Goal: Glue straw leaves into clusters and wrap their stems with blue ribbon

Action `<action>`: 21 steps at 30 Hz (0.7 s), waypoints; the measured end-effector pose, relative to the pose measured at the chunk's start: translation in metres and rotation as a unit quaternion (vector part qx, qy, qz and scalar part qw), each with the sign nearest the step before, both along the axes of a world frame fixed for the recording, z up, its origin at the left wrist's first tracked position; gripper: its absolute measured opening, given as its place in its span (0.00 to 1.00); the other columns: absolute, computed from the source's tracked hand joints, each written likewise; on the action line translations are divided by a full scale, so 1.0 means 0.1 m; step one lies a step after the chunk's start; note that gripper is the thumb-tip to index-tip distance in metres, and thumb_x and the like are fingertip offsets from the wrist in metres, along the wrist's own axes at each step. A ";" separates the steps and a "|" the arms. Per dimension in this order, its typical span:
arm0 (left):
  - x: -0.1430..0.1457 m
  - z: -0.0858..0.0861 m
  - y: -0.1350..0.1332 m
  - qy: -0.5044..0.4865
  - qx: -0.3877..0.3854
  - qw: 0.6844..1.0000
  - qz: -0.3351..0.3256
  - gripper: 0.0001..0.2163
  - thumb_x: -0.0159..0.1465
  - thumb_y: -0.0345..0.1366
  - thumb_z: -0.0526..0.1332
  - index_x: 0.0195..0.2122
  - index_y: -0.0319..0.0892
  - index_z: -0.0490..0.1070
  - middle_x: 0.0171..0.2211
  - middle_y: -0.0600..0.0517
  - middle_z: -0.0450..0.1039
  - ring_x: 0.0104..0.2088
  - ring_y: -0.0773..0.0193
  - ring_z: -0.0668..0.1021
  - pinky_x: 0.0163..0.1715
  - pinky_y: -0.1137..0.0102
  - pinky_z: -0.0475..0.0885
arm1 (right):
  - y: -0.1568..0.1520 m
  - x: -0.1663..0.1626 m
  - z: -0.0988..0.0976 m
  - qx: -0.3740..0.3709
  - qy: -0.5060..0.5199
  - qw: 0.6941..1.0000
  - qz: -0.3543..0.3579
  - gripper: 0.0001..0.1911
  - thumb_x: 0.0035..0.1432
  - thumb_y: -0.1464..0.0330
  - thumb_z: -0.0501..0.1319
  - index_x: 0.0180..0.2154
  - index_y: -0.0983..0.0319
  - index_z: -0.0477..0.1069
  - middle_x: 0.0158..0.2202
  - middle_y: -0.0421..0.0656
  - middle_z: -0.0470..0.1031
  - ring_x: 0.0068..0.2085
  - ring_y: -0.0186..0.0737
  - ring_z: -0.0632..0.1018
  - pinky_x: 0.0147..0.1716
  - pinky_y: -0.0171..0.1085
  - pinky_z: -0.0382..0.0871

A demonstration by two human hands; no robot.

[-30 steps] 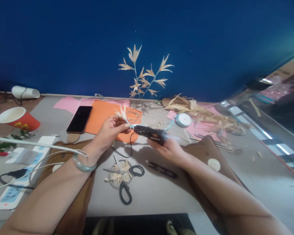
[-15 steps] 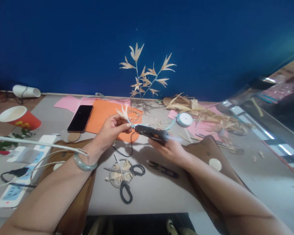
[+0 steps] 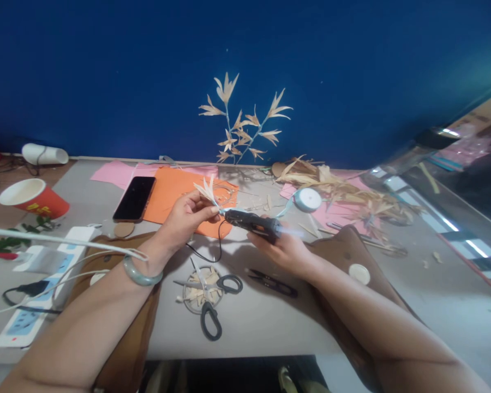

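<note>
Between the thumb and fingers of my left hand point(image 3: 192, 214) is the base of a small pale flower point(image 3: 207, 190) with narrow dried-husk petals. My right hand point(image 3: 282, 248) is wrapped round a black glue gun point(image 3: 251, 222). Its nozzle points left and meets the flower's light blue stem close to my left fingertips; whether it touches I cannot tell. A light blue ribbon runs from behind the gun to a ribbon spool point(image 3: 308, 200). Below the hands lie open scissors point(image 3: 208, 295) across a round dish of husk scraps point(image 3: 194, 303), and black thread snips point(image 3: 273, 284).
A branch of husk flowers point(image 3: 241, 128) stands at the back against the blue wall. Dried husks point(image 3: 331, 183) lie at right on pink paper. At left are a phone point(image 3: 135, 199), orange paper point(image 3: 167, 185), a red cup point(image 3: 39, 199) and a power strip point(image 3: 45, 289) with cables.
Almost nothing differs. Both hands, the flower and the glue gun keep the same positions; the view has shifted very slightly.
</note>
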State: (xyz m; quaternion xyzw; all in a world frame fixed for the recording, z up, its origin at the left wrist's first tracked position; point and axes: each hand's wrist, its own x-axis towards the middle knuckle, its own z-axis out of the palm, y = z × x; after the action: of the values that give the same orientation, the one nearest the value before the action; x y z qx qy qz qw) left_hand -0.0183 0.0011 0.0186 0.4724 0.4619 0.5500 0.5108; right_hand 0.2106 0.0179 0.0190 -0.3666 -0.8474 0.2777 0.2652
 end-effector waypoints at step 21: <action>-0.03 -0.01 0.02 -0.005 0.016 1.000 0.003 0.11 0.51 0.37 0.69 0.32 0.38 0.72 0.24 0.53 0.75 0.26 0.66 0.77 0.32 0.69 0.74 | 0.01 0.01 0.00 0.004 0.021 1.000 0.014 0.09 0.61 0.63 0.56 0.32 0.63 0.66 0.26 0.40 0.69 0.27 0.36 0.70 0.27 0.34 0.64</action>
State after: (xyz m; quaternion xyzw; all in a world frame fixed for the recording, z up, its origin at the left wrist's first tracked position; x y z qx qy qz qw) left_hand -0.0209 0.0035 0.0178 0.4760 0.4520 0.5615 0.5038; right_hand 0.2120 0.0184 0.0187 -0.3477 -0.8480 0.2856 0.2801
